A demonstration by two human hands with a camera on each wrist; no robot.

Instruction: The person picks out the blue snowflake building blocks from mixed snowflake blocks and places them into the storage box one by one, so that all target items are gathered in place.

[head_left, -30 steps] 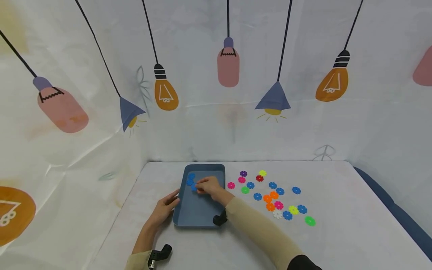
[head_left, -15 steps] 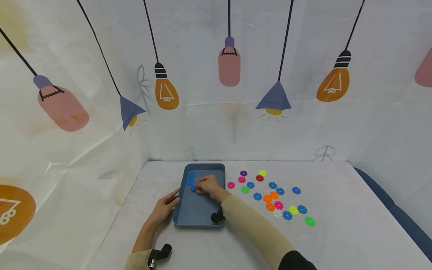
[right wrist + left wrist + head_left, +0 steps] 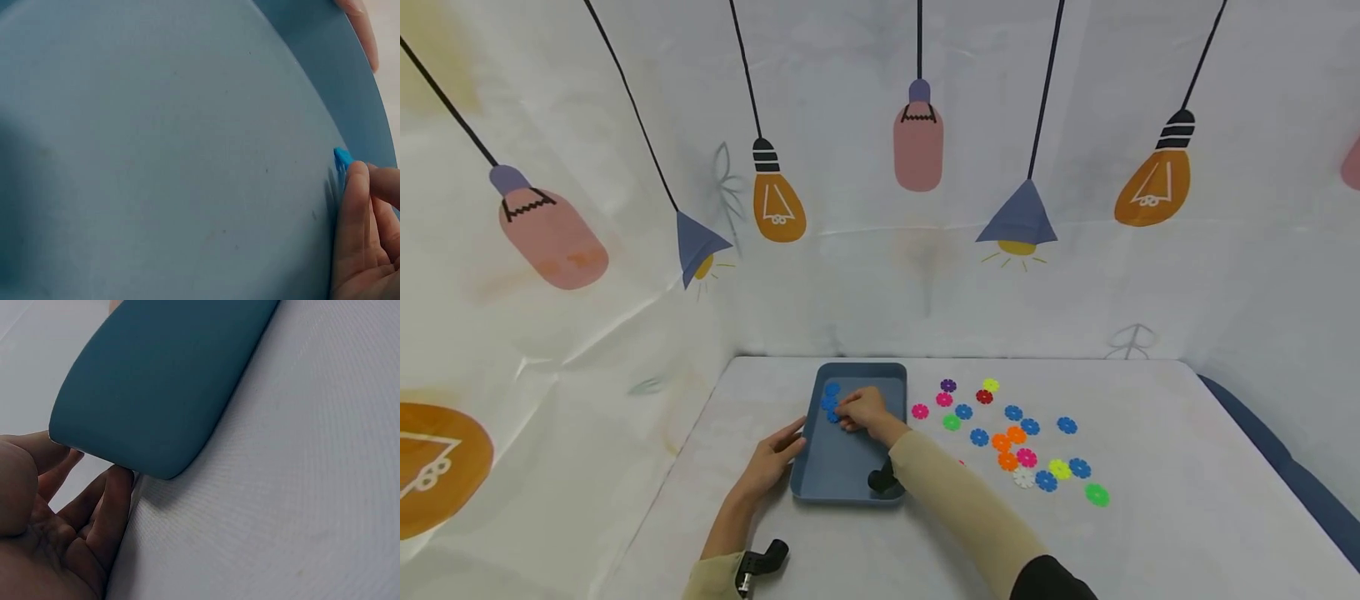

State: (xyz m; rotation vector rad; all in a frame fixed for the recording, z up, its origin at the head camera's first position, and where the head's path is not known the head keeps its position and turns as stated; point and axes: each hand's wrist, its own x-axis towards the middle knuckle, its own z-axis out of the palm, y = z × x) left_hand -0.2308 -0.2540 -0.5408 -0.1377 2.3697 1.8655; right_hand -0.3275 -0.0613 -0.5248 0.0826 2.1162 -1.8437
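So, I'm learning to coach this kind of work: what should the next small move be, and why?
Probably have the right hand release the blue disc it pinches: it appears low inside the tray, close to other blue discs, and the left hand touches the tray's edge.

Head view softly lit, left wall (image 3: 587, 325) shiny; left wrist view dim, shadow beneath tray (image 3: 156, 381).

White tbl (image 3: 1172, 517), blue-gray tray (image 3: 838, 471) twd L, multi-col. flower-shaped discs (image 3: 1001, 442) scattered R of tray, some close tog.
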